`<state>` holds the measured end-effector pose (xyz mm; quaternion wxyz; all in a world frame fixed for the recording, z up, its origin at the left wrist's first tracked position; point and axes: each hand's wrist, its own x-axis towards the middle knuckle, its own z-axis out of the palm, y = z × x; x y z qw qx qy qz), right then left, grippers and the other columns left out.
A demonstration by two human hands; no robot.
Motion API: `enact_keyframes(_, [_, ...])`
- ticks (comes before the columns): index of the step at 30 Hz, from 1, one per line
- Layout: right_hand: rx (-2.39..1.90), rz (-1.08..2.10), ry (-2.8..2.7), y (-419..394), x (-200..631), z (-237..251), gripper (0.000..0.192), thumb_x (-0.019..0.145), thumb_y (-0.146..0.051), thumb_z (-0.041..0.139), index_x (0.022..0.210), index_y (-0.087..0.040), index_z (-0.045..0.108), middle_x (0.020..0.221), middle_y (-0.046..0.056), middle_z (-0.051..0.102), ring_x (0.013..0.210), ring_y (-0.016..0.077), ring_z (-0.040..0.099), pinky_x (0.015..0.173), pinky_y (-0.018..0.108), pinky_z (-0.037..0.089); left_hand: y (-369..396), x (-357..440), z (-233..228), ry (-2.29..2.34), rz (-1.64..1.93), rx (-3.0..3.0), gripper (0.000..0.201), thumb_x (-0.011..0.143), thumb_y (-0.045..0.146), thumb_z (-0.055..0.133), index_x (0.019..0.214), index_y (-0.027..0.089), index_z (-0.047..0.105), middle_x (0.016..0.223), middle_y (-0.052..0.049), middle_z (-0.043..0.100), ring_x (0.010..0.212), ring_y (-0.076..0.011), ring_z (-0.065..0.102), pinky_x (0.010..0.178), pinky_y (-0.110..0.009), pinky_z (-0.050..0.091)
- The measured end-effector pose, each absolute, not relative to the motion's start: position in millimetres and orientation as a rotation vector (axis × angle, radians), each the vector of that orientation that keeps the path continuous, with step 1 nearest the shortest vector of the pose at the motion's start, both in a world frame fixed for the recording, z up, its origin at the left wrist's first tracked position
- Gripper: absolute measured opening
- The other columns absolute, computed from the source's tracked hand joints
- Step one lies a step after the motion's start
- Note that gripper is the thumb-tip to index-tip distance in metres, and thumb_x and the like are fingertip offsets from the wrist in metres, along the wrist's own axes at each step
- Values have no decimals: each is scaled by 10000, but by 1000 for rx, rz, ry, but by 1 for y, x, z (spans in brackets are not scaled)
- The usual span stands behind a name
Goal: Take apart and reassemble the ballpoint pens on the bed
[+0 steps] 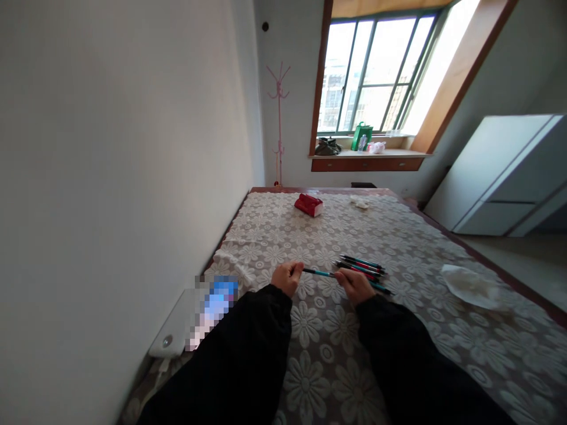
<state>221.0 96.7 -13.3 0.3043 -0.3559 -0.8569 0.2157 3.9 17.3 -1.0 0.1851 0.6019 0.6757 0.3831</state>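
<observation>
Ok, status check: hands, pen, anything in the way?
Left hand and right hand: closed on opposite ends of teal-and-black pen. Pen spans them, over floral tablecloth. Loose pens close by right hand; nothing seen blocking.

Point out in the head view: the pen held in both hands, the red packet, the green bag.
Pen (318, 273): head view, on the exposed blue barrel.
Red packet (306, 204): head view, on the middle of its wrapper.
Green bag (359, 135): head view, on its front, left of the bottle (362, 143).

Both hands, left and right, grip a blue-and-black pen by its ends. More pens lie beside the right.
</observation>
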Motion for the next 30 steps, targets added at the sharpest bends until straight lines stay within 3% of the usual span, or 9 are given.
enact_keyframes(5, [-949, 624, -2278, 97, 217, -16, 455, 897, -476, 334, 541, -200, 404, 497, -20, 413, 480, 116, 401, 495, 255, 256, 15, -6, 23, 1942, 812, 1790, 445, 917, 437, 347, 622, 200, 581, 572, -2, 577, 602, -140, 549, 614, -247, 360])
enact_keyframes(9, [-951, 522, -2315, 95, 217, -19, 407, 917, -417, 362, 613, -190, 508, 587, 9, 535, 554, 133, 486, 541, 254, 297, -15, -38, 51, 2179, 599, 1781, 270, 872, 370, 431, 895, 232, 662, 908, -67, 704, 925, -230, 608, 838, -355, 401])
enact_keyframes(11, [-932, 511, -2327, 94, 217, -20, 379, 928, -390, 367, 671, -190, 561, 646, 24, 586, 604, 147, 533, 578, 253, 330, -43, -59, 58, 2393, 415, 1797, 289, 807, 350, 508, 1052, 257, 631, 1135, -67, 668, 1109, -255, 544, 949, -408, 372])
enact_keyframes(14, [-902, 497, -2367, 94, 217, -20, 379, 936, -386, 361, 698, -193, 584, 681, 36, 614, 641, 162, 564, 609, 258, 360, -88, -82, 52, 2661, 222, 1643, 636, 700, 335, 590, 1317, 245, 464, 1412, -89, 484, 1337, -306, 345, 1083, -529, 240])
enact_keyframes(16, [-879, 490, -2396, 95, 216, -21, 390, 943, -388, 344, 707, -193, 585, 698, 41, 621, 659, 167, 574, 623, 261, 373, -110, -89, 42, 2719, 86, 1483, 825, 673, 358, 605, 1431, 232, 305, 1517, -105, 337, 1412, -358, 196, 1073, -640, 178])
enact_keyframes(18, [-862, 483, -2412, 95, 215, -21, 398, 948, -387, 328, 714, -193, 585, 706, 44, 623, 669, 168, 578, 633, 262, 382, -122, -91, 33, 2757, 70, 1393, 840, 704, 366, 573, 1459, 216, 238, 1528, -124, 311, 1422, -355, 186, 1069, -658, 172])
enact_keyframes(24, [-840, 494, -2419, 95, 215, -21, 396, 950, -385, 322, 723, -193, 583, 714, 41, 622, 675, 165, 572, 651, 265, 397, -130, -90, 34, 2874, 174, 1451, 811, 698, 302, 587, 1440, 233, 265, 1482, -128, 396, 1325, -293, 402, 1062, -502, 279])
enact_keyframes(30, [-837, 514, -2415, 95, 215, -21, 391, 952, -376, 322, 735, -187, 587, 731, 47, 625, 701, 167, 577, 677, 272, 407, -131, -86, 34, 2933, 219, 1467, 773, 710, 301, 557, 1430, 196, 297, 1449, -138, 442, 1283, -295, 436, 1055, -513, 265])
